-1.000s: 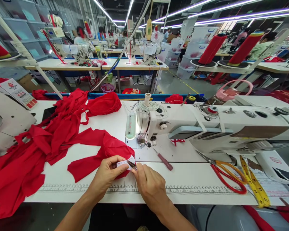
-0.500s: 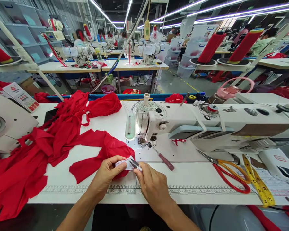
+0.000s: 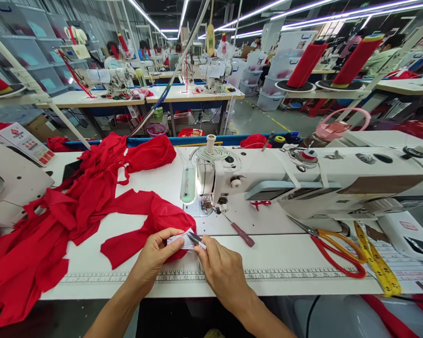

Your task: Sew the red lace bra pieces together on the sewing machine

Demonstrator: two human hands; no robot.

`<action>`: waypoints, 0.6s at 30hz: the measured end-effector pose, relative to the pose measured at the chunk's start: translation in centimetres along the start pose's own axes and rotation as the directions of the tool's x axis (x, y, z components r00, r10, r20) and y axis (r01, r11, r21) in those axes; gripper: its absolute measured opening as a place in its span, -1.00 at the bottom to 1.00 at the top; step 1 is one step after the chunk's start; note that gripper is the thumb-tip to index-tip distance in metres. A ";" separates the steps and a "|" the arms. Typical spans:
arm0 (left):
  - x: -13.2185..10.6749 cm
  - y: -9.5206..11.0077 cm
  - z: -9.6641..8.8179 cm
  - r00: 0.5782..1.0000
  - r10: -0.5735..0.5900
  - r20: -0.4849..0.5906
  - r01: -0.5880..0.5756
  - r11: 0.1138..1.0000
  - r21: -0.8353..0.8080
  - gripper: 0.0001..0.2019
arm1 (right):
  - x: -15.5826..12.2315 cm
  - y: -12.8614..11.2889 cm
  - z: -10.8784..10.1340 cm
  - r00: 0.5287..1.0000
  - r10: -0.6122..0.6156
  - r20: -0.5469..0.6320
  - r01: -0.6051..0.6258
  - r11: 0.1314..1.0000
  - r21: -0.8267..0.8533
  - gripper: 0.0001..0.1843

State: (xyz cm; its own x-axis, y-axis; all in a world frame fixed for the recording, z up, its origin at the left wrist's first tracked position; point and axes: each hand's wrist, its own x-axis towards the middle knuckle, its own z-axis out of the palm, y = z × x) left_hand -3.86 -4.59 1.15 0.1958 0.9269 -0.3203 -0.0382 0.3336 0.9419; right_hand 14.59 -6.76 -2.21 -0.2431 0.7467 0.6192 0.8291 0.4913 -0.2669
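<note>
My left hand (image 3: pixel 155 258) pinches a small white label (image 3: pixel 182 241) against the edge of a red fabric piece (image 3: pixel 151 220) on the white sewing table (image 3: pixel 285 263). My right hand (image 3: pixel 222 270) is closed on small metal thread snips (image 3: pixel 196 239), whose blades touch the label's right end. Both hands sit just in front of the sewing machine (image 3: pixel 303 180), below its needle area (image 3: pixel 207 205).
A heap of red fabric (image 3: pixel 56 211) covers the table's left side. Red-handled scissors (image 3: pixel 333 249), a yellow tape measure (image 3: pixel 377 263) and a maroon-handled screwdriver (image 3: pixel 238 231) lie to the right. Red thread cones (image 3: pixel 308 61) stand behind. Other workstations and people fill the background.
The snips have shifted slightly right along the label and their blades have parted a little. Both hands stay in nearly the same place.
</note>
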 end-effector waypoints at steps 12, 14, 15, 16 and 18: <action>-0.1 -0.1 0.0 1.000 0.000 0.001 0.000 1.000 -0.016 -0.61 | -0.1 -0.2 0.0 1.000 0.002 0.003 -0.002 1.000 0.022 -0.70; -0.1 -0.1 0.0 1.000 0.006 0.002 -0.006 1.000 -0.012 -0.62 | -0.1 -0.1 0.0 1.000 0.001 0.008 -0.001 1.000 0.022 -0.71; -0.1 -0.1 0.0 1.000 0.007 0.005 -0.007 1.000 -0.009 -0.62 | -0.1 -0.1 0.0 1.000 0.000 0.012 0.000 1.000 0.022 -0.72; -0.1 -0.1 0.0 1.000 0.007 0.009 -0.007 1.000 -0.007 -0.63 | -0.1 -0.1 0.0 1.000 -0.001 0.017 0.001 1.000 0.022 -0.72; -0.1 -0.1 0.0 1.000 0.007 0.020 -0.007 1.000 -0.007 -0.64 | -0.1 -0.1 0.0 1.000 -0.004 0.026 0.004 1.000 0.025 -0.72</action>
State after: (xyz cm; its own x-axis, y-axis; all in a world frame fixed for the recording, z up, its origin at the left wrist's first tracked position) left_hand -3.90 -4.70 1.08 0.2149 0.9256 -0.3117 -0.0464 0.3284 0.9434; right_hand 14.50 -6.88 -2.26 -0.2597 0.7559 0.6010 0.8154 0.5050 -0.2829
